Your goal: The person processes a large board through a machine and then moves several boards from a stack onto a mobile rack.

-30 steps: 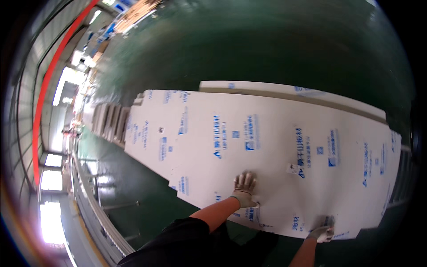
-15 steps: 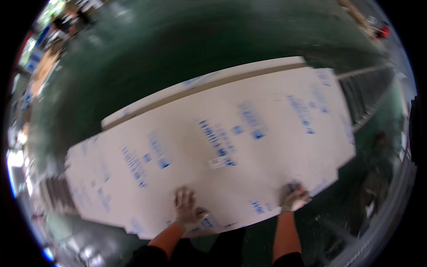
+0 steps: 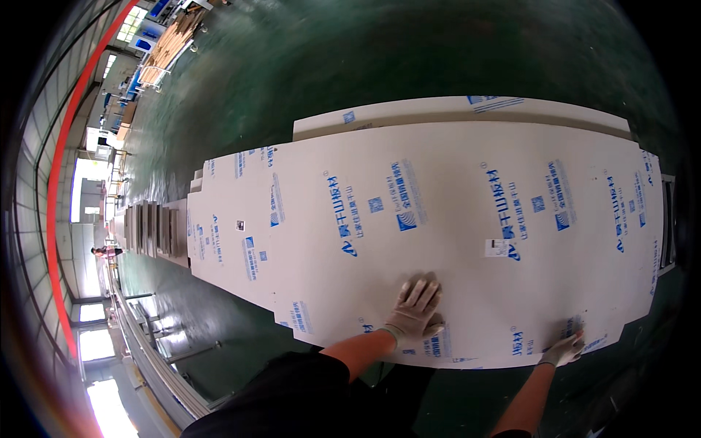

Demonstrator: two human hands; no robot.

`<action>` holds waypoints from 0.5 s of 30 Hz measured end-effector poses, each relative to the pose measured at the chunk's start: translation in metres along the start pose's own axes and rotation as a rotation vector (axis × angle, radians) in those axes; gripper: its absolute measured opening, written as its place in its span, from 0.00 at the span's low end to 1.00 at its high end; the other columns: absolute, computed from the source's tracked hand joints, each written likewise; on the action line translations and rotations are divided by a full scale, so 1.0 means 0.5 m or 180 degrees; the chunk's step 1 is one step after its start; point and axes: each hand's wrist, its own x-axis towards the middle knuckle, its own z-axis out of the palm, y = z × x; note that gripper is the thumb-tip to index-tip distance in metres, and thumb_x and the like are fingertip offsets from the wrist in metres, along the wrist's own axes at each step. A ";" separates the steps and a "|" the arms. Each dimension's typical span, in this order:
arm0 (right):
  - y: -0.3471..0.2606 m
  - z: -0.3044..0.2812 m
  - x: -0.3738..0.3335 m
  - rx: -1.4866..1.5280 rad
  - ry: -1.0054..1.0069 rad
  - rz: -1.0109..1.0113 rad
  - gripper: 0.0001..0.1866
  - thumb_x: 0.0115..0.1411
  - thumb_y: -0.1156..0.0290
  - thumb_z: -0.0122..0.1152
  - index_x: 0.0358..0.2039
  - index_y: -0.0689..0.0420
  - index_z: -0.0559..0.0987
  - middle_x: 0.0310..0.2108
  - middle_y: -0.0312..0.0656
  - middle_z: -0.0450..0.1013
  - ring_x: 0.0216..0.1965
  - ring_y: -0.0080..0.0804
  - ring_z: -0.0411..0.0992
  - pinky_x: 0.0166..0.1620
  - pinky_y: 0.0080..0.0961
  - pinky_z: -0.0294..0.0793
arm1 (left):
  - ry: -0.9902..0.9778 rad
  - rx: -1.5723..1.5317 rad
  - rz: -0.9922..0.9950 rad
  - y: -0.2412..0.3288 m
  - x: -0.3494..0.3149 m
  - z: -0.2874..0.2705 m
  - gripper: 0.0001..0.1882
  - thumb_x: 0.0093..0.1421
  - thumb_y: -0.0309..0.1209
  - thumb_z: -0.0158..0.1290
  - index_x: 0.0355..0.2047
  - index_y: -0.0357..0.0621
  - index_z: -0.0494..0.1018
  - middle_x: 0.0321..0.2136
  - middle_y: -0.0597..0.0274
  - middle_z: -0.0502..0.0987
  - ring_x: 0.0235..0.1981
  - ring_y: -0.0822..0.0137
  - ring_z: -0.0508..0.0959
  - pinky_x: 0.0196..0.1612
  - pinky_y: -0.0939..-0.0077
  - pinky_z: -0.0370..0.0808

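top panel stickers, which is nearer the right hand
The larger white sticker, right of middle on the top panel; the smaller sticker lies toward its left end, farther from the right hand.

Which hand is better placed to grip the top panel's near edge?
Probably the right hand: it sits at that edge of the top panel, while the left hand lies spread farther in on its face.

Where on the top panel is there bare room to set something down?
The top panel has free patches between the left hand and right hand, and from the left hand toward the small square label. It is crowded at the near edge, where the left forearm crosses and the right hand rests.
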 end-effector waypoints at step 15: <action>-0.075 0.026 -0.620 -0.1382 0.0391 -0.3392 0.25 0.69 0.57 0.51 0.61 0.58 0.71 0.62 0.52 0.67 0.61 0.53 0.67 0.61 0.43 0.68 | 0.0343 -0.1992 0.1167 -0.126 -0.027 -0.022 0.32 0.62 0.44 0.52 0.62 0.39 0.65 0.68 0.53 0.58 0.72 0.50 0.49 0.74 0.54 0.43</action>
